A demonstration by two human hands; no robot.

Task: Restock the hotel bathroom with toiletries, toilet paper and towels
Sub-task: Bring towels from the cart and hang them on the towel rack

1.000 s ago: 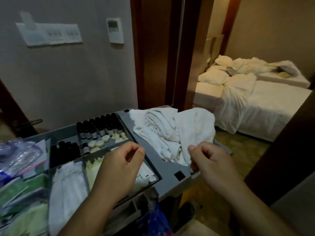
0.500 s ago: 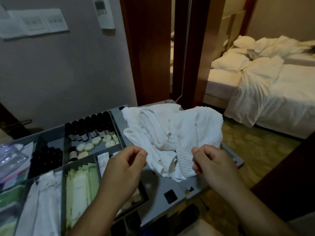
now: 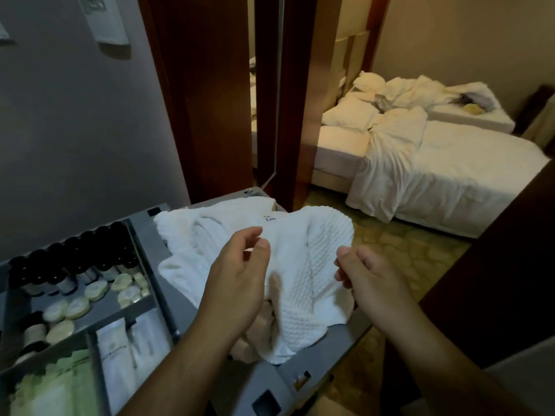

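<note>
Delta vs 0.5 s ago: left hand [image 3: 237,283] has moved right, off the toiletry tray [image 3: 156,298], and is now in front of the towel [image 3: 318,265]. Its thumb and forefinger were pressed together; now they are apart, with the other fingers loosely curled. Right hand [image 3: 372,280] is still at the towel's right edge, pinching it between the thumb and curled fingers. The towel is still in a crumpled heap on the right end of the grey cart [image 3: 270,385], its waffle-weave fold raised.

Hard to see: the left palm hides the towel below it, so I can't tell whether those fingers grip cloth. A motion-blurred patch sits just below the left thumb. The wall thermostat [image 3: 105,19] is cut off at the top edge.

Cart tray: dark bottles [image 3: 75,259] in rows at the back, round wrapped soaps [image 3: 96,291] in front of them, white sachets [image 3: 120,355] nearest.

Room: grey wall on the left, dark wood door frame [image 3: 210,85], patterned floor [image 3: 405,250], two unmade beds [image 3: 450,163] with rumpled white linen beyond.
</note>
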